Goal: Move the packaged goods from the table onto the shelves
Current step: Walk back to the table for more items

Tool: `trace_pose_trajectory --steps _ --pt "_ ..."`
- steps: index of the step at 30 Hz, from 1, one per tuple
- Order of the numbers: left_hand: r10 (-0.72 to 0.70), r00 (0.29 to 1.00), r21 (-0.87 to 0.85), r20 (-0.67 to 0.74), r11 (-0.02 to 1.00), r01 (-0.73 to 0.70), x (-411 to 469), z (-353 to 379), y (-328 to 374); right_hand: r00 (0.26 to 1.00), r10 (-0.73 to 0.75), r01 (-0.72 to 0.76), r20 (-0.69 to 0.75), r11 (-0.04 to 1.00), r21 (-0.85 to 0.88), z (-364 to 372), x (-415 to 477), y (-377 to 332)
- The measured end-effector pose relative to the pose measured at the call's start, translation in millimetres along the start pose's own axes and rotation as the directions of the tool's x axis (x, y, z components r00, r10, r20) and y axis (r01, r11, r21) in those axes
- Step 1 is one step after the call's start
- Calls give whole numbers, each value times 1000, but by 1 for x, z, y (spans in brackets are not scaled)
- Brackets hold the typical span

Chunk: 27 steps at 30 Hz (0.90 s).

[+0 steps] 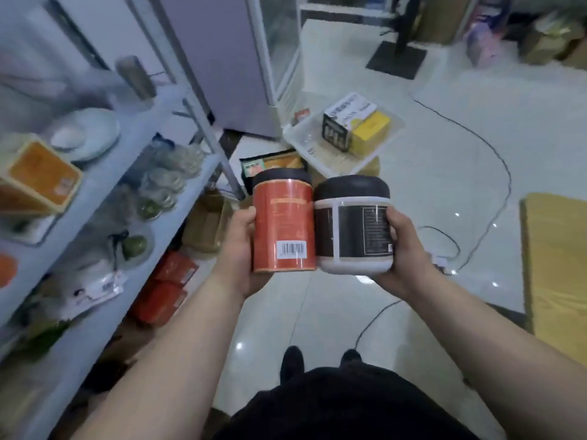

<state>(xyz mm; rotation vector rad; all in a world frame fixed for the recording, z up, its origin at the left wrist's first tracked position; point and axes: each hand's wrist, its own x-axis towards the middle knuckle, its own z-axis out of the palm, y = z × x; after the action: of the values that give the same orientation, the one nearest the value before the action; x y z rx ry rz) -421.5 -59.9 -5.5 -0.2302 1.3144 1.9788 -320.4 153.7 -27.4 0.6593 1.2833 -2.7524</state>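
My left hand [239, 249] grips an orange can [284, 223] with a black lid and a barcode near its base. My right hand [405, 249] grips a white jar [354, 227] with a black lid and a dark label. Both are held upright and side by side, touching, in front of me above the floor. The pale metal shelves [133, 198] stand to my left, stocked with plates, glass jars and packets.
A white tray [305, 138] with a black-and-white box and a yellow box sits low ahead, beside an orange packet [273, 161]. Cables run over the tiled floor. A yellow-topped table edge [556, 265] is at the right. Red boxes [168, 284] lie under the shelves.
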Motion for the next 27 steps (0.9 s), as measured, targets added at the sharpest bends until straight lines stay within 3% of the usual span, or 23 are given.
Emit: trace_pose_trajectory --steps 3,6,9,13,14,20,24,27 --pt "91 977 -53 -195 993 -103 -40 -38 12 978 166 -153 127 983 -105 41 31 14" --pt "162 913 -98 -374 972 -213 -91 -75 9 898 318 -262 304 942 -212 91 46 35" --pt "221 808 -155 -546 921 -357 -145 -105 -6 765 444 -315 466 890 -330 140 50 65" --pt "305 618 -125 -725 823 -554 -222 -130 -20 569 541 -317 619 839 -442 211 29 106" --pt "307 573 -116 -760 803 -585 -236 -133 -22 548 551 -306 630 832 -462 224 24 114" --pt "275 450 -139 -850 705 -695 -329 -181 -32 454 617 -235 643 779 -581 313 -18 178" --pt "403 435 -80 -806 653 -753 -391 -221 -27 366 690 -164 624 708 -687 382 -47 224" --pt "450 350 3 -822 618 -786 -434 -255 -15 337 684 -176 647 721 -670 435 -76 251"
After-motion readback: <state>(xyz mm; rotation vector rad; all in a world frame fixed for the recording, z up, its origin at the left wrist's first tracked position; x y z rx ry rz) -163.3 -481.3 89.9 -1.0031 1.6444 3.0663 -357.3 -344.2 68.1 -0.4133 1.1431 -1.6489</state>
